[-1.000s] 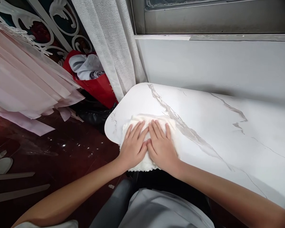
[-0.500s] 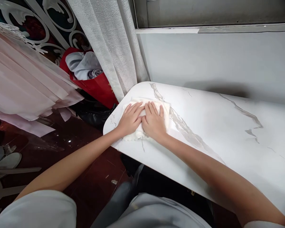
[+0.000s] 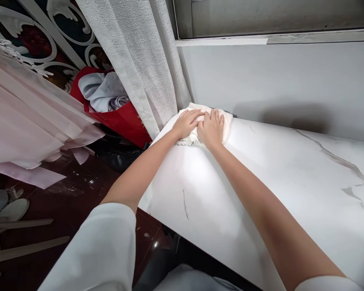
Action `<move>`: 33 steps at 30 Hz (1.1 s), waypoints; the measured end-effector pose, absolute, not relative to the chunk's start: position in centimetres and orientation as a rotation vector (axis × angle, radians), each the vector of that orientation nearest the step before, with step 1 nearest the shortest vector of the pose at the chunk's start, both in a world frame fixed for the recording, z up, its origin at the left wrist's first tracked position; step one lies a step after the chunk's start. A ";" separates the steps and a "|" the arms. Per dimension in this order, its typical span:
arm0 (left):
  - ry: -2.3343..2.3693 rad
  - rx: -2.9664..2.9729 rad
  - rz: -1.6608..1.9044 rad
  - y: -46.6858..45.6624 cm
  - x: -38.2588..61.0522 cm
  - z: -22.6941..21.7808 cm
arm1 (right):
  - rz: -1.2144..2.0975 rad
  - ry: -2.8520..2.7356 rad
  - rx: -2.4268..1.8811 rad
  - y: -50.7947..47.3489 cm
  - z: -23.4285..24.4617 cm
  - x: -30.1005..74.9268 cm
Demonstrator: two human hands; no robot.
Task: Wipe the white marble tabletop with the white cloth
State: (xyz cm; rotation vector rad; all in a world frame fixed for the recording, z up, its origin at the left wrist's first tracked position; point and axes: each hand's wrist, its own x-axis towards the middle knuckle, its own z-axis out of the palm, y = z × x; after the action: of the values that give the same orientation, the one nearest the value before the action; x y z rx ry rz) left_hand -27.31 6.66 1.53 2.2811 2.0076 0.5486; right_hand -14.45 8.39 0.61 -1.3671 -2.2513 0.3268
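Observation:
A cream-white cloth [image 3: 227, 121] lies spread at the far left corner of the white marbled tabletop [image 3: 279, 169], close to the wall. My left hand [image 3: 186, 122] rests flat on the cloth's left half with its fingers stretched to the right. Beside it, my right hand [image 3: 211, 128] presses on the cloth's right half, palm down and fingers pointing away from me. The two hands almost meet, and both are open. Part of the cloth is hidden beneath them.
A grey-white curtain [image 3: 139, 52] hangs against the table's left end. Left of it stands a red bag [image 3: 121, 121] with pale clothes inside. Pink drapery [image 3: 33, 117] hangs farther left. Behind the table are the pale wall [image 3: 276, 76] and a window ledge [image 3: 224, 41].
Both hands have slid the cloth away from me and slightly right, up to the table's back edge. My arms now reach farther forward, and the view has shifted a little.

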 end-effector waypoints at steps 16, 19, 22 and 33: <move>2.014 2.292 0.538 7.5 -31.3 1.1 | 0.315 -2.291 -1.323 8.9 0.8 -17.9; 2.011 2.297 0.511 6.2 -31.4 1.2 | 0.299 -2.315 -1.317 7.7 0.6 -17.9; 2.008 2.307 0.486 4.4 -31.1 1.4 | 0.296 -2.318 -1.287 6.0 0.4 -17.6; 1.989 2.334 0.474 -5.3 -29.3 1.6 | 0.283 -2.398 -1.196 -3.0 0.7 -14.9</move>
State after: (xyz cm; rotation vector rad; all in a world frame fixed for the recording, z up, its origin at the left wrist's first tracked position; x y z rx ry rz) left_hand -29.27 -5.30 1.59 2.3335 1.9887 0.4741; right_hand -14.89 -2.97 0.74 -1.1958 -2.3979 0.2828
